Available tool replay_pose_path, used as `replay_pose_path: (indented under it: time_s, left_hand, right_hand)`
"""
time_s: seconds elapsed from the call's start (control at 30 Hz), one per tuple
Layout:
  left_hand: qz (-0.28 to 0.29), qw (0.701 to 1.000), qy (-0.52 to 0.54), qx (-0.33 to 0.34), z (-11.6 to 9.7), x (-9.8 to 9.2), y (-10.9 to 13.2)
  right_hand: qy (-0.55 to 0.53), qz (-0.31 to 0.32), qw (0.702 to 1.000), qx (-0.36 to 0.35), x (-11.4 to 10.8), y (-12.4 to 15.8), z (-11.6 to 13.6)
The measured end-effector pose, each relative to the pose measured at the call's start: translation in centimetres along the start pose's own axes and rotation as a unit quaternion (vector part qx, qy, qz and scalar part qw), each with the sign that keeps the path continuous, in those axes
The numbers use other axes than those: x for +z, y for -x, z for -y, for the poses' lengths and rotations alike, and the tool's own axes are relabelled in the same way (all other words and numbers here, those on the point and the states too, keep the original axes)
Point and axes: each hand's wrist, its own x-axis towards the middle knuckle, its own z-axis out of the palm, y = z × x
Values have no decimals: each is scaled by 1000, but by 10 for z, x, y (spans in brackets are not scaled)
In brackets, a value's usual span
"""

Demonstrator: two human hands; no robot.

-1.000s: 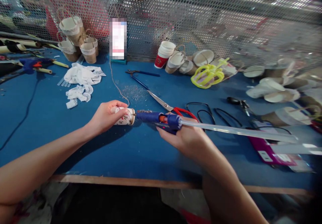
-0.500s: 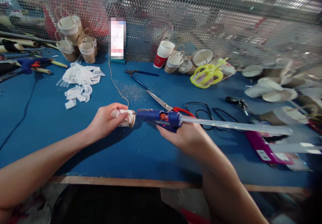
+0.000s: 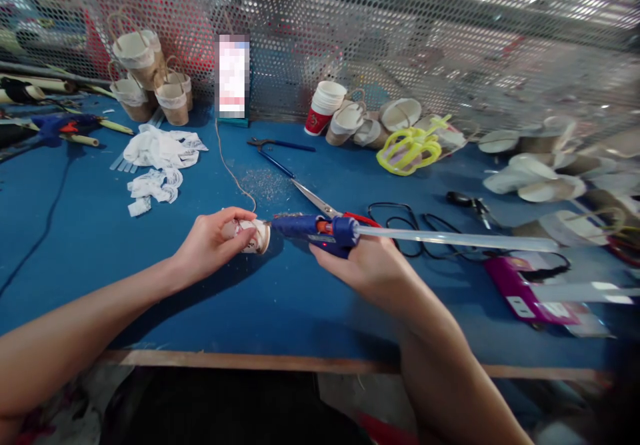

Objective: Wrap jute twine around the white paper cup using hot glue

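My left hand (image 3: 215,242) is closed round a small paper cup (image 3: 259,237) with printed marks, lying on its side with one end facing right. A thin twine (image 3: 229,168) runs down the table to the cup. In my right hand (image 3: 373,265) is a blue hot glue gun (image 3: 300,226), its nozzle at the cup's right end; whether it touches I cannot tell. A long clear glue stick (image 3: 450,237) sticks out of its back, and a small red light glows on its side. Just behind the gun lie scissors (image 3: 316,197) with red handles, partly hidden.
Blue-handled pliers (image 3: 287,145) lie beyond the scissors. White fabric scraps (image 3: 160,148) sit to the left, below wrapped cups (image 3: 137,58). A second glue gun (image 3: 63,128) is far left. Stacked paper cups (image 3: 325,108), a yellow basket-like piece (image 3: 410,152) and a purple power strip (image 3: 520,295) are to the right.
The cup has turned slightly in my left hand, and its end has shifted a little. The glue gun stays at the cup, its rear tilting slightly. The rest looks the same.
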Motion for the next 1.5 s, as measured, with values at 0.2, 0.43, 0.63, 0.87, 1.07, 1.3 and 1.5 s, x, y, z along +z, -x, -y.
replay_pose_path:
  time_s: [0.2,0.43,0.63,0.87,1.07,1.3,1.5]
  left_hand:
    - [5,1000,6,-1,-1,-1,-1]
    - [8,1000,-4,-11,-1,-1,-1]
    - [7,1000,14,-13,-1,-2,-4]
    - [9,999,31,-33,1,-2,-6]
    - [6,997,40,-67,-3,-3,-11]
    - [3,993,61,-103,-5,-3,-15]
    - [0,993,52,-106,-7,-3,-15]
  right_hand:
    - [-10,25,1000,8,-6,4,2]
    - [13,-5,1000,-8,1,1,-1]
    - [35,-24,998,-43,-7,8,6]
    - [33,-6,999,-31,-5,5,6]
    - [50,-16,995,-86,-6,8,7]
    - [35,-1,996,-82,-11,6,12]
    - [43,12,995,-92,-15,6,15]
